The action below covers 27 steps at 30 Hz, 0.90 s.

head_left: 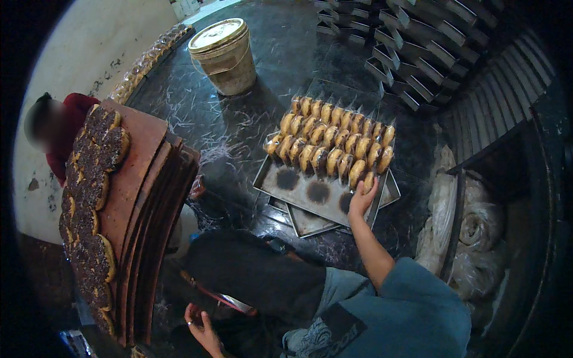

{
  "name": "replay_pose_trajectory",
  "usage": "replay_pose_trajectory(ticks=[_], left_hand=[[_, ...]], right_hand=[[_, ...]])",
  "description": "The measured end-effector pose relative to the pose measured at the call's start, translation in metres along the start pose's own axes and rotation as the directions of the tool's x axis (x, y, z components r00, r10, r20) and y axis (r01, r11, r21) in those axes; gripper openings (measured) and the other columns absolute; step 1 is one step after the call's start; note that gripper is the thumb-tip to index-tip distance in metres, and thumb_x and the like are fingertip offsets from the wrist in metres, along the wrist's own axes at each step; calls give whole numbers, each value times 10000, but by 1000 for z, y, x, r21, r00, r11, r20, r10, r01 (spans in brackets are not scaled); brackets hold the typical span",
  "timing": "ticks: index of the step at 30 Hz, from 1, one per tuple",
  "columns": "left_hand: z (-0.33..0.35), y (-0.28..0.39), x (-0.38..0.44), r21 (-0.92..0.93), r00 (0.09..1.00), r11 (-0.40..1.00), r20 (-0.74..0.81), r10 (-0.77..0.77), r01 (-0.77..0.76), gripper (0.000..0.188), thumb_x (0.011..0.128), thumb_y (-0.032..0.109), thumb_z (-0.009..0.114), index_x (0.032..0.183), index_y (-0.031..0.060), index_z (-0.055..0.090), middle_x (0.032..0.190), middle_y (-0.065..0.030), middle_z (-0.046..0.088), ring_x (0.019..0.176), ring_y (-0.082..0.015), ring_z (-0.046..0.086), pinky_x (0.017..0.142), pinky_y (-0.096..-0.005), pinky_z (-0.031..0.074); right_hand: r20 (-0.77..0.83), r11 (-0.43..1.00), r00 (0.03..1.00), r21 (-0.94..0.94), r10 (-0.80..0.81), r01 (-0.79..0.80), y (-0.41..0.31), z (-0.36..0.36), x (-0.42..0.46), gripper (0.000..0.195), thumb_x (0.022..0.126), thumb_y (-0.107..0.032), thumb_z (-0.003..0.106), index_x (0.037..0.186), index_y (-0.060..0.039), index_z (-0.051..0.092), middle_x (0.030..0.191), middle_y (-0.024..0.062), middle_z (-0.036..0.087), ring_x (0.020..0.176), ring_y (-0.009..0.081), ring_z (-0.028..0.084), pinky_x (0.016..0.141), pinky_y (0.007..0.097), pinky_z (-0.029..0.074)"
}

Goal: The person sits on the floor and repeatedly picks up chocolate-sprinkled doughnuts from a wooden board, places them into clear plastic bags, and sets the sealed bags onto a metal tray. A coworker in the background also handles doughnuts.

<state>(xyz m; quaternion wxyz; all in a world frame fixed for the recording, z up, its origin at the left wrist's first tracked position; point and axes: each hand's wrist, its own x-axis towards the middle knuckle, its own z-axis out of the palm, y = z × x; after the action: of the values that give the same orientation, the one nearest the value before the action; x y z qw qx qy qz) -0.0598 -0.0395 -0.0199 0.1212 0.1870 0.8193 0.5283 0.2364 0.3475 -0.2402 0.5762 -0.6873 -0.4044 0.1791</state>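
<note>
My right hand grips a plastic-wrapped round pastry at the near right end of several packed rows. These wrapped pastries stand on edge on a metal baking tray, whose bare near part shows dark round stains. Down by my lap, my left hand is empty with its fingers apart and a ring on one finger. Close to it, a long narrow tool with a shiny end lies across my dark trousers; its kind cannot be told. On my left, chocolate-topped pastries cover the edge of a brown board.
More boards are stacked under the top one. Beyond stands a lidded bucket. Metal pans are piled at the far right, above plastic bags. A person in a red sleeve is behind the boards. Shreds litter the floor.
</note>
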Motion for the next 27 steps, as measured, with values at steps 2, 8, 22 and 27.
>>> replay_pose_trajectory(ticks=[2,8,22,27], left_hand=[[-4,-13,-1,53,993,998,114,-20,14,326,868,114,576,1167,0,516,1122,-85,531,1054,-186,486,931,-307,365],[4,-19,-7,147,945,989,320,-62,15,318,819,99,589,1116,-5,545,1084,-140,573,1025,-259,528,913,-346,381],[-27,-53,-37,79,787,959,591,174,-271,272,798,250,644,939,37,549,958,-128,553,890,-304,545,772,-357,433],[-28,-48,-39,150,814,963,572,101,-226,311,794,310,641,940,58,533,950,-139,546,892,-327,544,777,-385,432]], right_hand=[[-19,999,998,-13,-53,53,6,7,-9,592,853,-236,593,1335,-22,323,1349,207,339,1262,355,313,1049,418,251],[25,993,994,-56,-102,103,3,20,14,617,882,-299,556,1357,-20,277,1387,237,248,1301,363,232,1066,435,198],[783,901,-477,431,-400,-47,-306,-13,-316,303,800,-243,636,1008,-25,606,930,114,632,808,201,626,729,293,480],[726,526,-653,650,-217,548,-73,99,-448,513,756,-399,643,1035,26,576,1003,231,595,965,361,555,900,404,425]])
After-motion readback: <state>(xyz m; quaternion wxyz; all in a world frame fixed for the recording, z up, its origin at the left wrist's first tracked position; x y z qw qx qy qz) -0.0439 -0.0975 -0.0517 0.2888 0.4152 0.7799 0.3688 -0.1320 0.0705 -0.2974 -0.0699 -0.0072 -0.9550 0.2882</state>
